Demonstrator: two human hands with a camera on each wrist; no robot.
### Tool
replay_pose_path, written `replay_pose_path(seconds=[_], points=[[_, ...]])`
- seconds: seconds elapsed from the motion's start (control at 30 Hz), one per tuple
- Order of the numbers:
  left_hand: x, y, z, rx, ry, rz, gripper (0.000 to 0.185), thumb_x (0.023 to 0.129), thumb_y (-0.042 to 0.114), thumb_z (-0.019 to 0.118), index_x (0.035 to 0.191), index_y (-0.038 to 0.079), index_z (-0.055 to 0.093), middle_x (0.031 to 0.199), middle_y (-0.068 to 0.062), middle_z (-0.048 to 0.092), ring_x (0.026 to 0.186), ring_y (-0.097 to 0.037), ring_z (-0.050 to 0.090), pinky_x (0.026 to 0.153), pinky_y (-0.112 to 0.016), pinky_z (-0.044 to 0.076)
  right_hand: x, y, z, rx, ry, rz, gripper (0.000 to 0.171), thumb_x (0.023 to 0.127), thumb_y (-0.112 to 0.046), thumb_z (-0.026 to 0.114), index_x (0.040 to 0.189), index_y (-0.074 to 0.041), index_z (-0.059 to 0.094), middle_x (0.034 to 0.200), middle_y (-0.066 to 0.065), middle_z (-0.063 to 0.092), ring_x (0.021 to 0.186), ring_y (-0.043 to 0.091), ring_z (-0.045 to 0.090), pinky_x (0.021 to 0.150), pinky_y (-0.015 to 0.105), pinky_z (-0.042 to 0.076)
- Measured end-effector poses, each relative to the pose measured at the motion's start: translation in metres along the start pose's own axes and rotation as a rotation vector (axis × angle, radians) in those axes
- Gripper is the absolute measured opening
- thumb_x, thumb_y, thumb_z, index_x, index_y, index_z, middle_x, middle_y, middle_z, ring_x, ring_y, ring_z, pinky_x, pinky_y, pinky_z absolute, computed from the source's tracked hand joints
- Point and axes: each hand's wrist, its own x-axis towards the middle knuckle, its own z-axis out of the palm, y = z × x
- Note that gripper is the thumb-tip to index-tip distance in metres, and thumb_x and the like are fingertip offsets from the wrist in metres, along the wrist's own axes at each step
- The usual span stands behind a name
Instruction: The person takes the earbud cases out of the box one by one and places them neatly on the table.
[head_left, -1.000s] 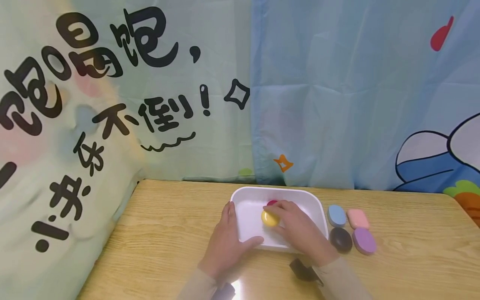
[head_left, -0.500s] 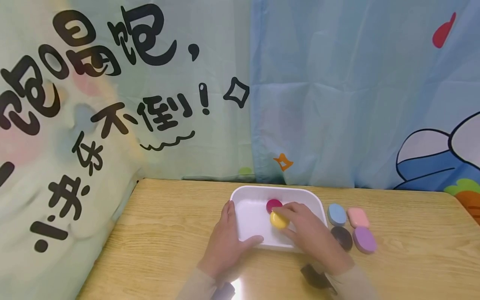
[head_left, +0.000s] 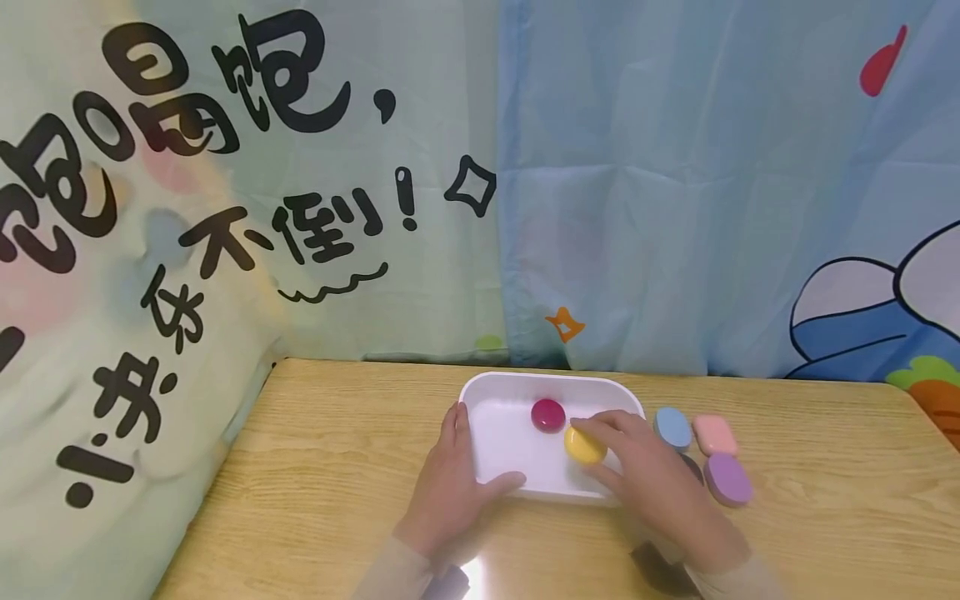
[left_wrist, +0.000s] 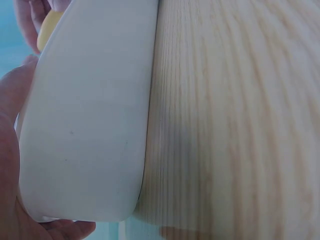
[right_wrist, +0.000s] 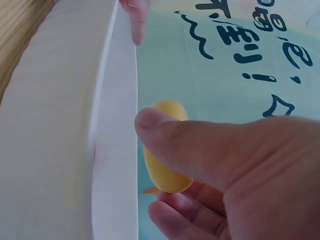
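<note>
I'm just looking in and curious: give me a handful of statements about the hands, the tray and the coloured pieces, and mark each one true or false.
1. The right hand pinches a yellow piece over the white tray. True.
2. The left hand lies flat on the table, well apart from the tray. False: it holds the tray's near left rim, thumb inside.
3. A magenta round piece lies inside the tray. True.
4. The purple piece is inside the tray. False: it lies on the wooden table, right of the tray.
5. A blue piece and a pink piece lie on the table beside the tray. True.
</note>
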Motion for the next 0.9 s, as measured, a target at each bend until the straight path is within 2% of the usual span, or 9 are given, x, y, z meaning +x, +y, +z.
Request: replay_pose_path(seconds=[0.13, 0.33, 0.53, 0.63, 0.7, 0.77, 0.9], points=[[0.000, 0.000, 0.000, -0.006, -0.003, -0.003, 0.118, 0.081, 0.066, 0.072, 0.159, -0.003, 0.016, 0.163, -0.017, 0.022, 0.131, -0.044, 0.049, 0.109, -0.051, 0.042, -0.009, 0.002, -0.005, -0.015, -0.014, 0.048, 0.046, 0.083, -0.010, 0.081, 0.127, -0.010, 0.068, 0.117, 0.008, 0.063, 0.108, 0.028, 0.060, 0.087, 0.047, 0.054], [0.000, -0.001, 0.001, -0.012, 0.001, 0.002, 0.118, 0.080, 0.066, 0.073, 0.159, -0.002, 0.016, 0.163, -0.016, 0.022, 0.131, -0.042, 0.049, 0.109, -0.050, 0.042, -0.022, 0.009, -0.008, -0.028, 0.030, 0.076, 0.049, 0.078, -0.007, 0.085, 0.125, -0.009, 0.070, 0.112, 0.006, 0.065, 0.102, 0.025, 0.062, 0.085, 0.045, 0.054], [0.000, -0.001, 0.001, -0.005, 0.004, 0.007, 0.117, 0.081, 0.066, 0.072, 0.158, -0.003, 0.017, 0.163, -0.017, 0.022, 0.134, -0.041, 0.047, 0.110, -0.049, 0.041, -0.039, 0.019, -0.007, -0.063, 0.094, 0.040, 0.052, 0.070, -0.005, 0.089, 0.119, -0.007, 0.072, 0.106, 0.005, 0.067, 0.096, 0.023, 0.063, 0.081, 0.042, 0.056], [-0.001, 0.000, 0.000, -0.003, 0.005, 0.012, 0.117, 0.081, 0.065, 0.072, 0.158, -0.003, 0.018, 0.163, -0.017, 0.022, 0.134, -0.041, 0.047, 0.110, -0.049, 0.041, -0.048, 0.024, -0.007, -0.077, 0.097, 0.037, 0.051, 0.069, -0.007, 0.090, 0.117, -0.007, 0.072, 0.107, 0.005, 0.067, 0.097, 0.025, 0.064, 0.082, 0.044, 0.055], [-0.001, 0.000, 0.000, -0.003, 0.010, 0.017, 0.116, 0.081, 0.064, 0.073, 0.158, -0.004, 0.018, 0.163, -0.018, 0.022, 0.132, -0.042, 0.048, 0.109, -0.049, 0.042, -0.054, 0.027, -0.009, -0.082, 0.074, 0.057, 0.049, 0.071, -0.009, 0.090, 0.116, -0.007, 0.072, 0.108, 0.005, 0.067, 0.098, 0.024, 0.063, 0.084, 0.046, 0.054], [-0.002, 0.000, 0.000, -0.002, 0.014, 0.022, 0.116, 0.081, 0.063, 0.073, 0.158, -0.004, 0.018, 0.163, -0.018, 0.023, 0.130, -0.042, 0.050, 0.109, -0.049, 0.043, -0.057, 0.028, -0.012, -0.073, 0.006, 0.119, 0.047, 0.075, -0.011, 0.088, 0.118, -0.006, 0.071, 0.111, 0.007, 0.066, 0.100, 0.025, 0.062, 0.086, 0.048, 0.054], [-0.001, 0.000, 0.001, -0.002, 0.013, 0.020, 0.116, 0.082, 0.064, 0.073, 0.158, -0.003, 0.017, 0.163, -0.017, 0.023, 0.129, -0.042, 0.050, 0.108, -0.050, 0.043, -0.064, 0.032, -0.017, -0.081, -0.080, 0.181, 0.044, 0.080, -0.014, 0.084, 0.121, -0.006, 0.069, 0.116, 0.007, 0.065, 0.105, 0.026, 0.060, 0.090, 0.050, 0.053]])
